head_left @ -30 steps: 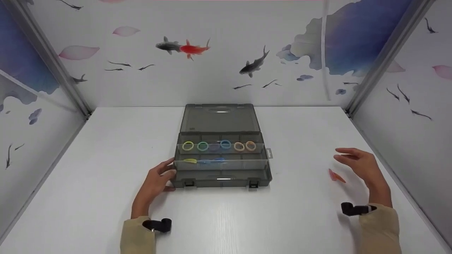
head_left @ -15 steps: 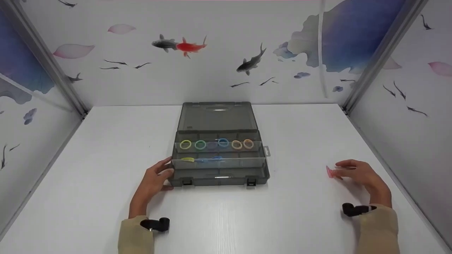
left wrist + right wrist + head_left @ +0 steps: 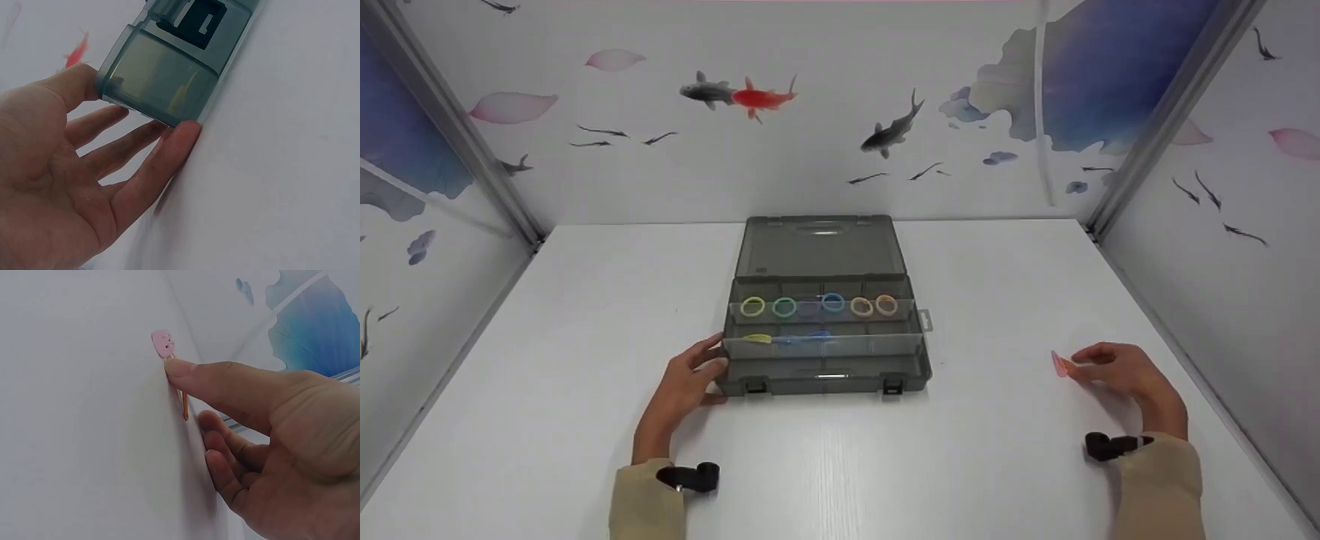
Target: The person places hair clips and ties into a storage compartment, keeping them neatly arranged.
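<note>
A grey see-through storage box (image 3: 832, 388) lies with its lid laid back on the table. My left hand (image 3: 682, 382) holds its left end, thumb at the top rim and little finger by the bottom corner, as the left wrist view shows. At the right, my right hand (image 3: 1126, 373) pinches a small hair clip (image 3: 163, 343) with a pink face-shaped end and an orange prong, low over the table. The thumb covers part of the clip; the other fingers curl loosely in the right wrist view.
In the box's back row stand several coloured rings (image 3: 862, 306), like hair ties. A yellow clip (image 3: 756, 339) and blue pieces (image 3: 802, 340) lie in the middle row. Printed walls (image 3: 645, 180) enclose the white table (image 3: 840, 465) at the back and sides.
My right hand came down onto the hair clip and took hold of it between thumb and finger. The left hand stays on the box. The head view shifted slightly.
</note>
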Motion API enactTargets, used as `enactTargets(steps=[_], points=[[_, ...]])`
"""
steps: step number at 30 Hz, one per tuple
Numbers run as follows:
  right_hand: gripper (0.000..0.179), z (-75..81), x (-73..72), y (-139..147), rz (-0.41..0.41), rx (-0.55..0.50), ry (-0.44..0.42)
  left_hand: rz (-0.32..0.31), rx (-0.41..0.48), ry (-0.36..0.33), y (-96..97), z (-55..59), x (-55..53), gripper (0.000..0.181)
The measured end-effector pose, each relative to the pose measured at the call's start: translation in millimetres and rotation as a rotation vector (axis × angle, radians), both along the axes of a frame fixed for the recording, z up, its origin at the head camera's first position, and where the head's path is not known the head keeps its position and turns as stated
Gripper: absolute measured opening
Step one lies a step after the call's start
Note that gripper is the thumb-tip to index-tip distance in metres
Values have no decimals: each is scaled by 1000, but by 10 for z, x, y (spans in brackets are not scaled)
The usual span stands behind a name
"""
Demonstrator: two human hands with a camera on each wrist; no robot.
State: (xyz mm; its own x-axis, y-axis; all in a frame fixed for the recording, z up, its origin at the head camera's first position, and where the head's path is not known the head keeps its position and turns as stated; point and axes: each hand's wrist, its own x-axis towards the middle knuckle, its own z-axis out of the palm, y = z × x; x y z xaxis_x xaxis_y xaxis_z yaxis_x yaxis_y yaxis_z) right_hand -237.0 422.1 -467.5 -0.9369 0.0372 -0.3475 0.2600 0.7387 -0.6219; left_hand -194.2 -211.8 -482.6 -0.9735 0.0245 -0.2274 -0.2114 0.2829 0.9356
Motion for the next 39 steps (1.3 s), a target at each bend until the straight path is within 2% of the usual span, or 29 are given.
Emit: enactTargets(steps=[7, 16, 24, 30, 35, 39], points=[[48, -1, -21, -14, -38, 13, -7, 3, 0, -7, -6, -7, -10, 55], [52, -3, -24, -20, -90, 55, 11, 1, 0, 2, -7, -27, -31, 55], [56, -20, -24, -20, -118, 30, 23, 9, 1, -11, -7, -28, -13, 55], [56, 21, -53, -40, -109, 2, 45, 10, 1, -6, -10, -17, -9, 55], [56, 108, -69, -75, -96, 8, 97, 5, 3, 5, -9, -12, -11, 54], [52, 214, -46, -147, -70, 6, 191, 1, 5, 8, -11, -17, -13, 55]])
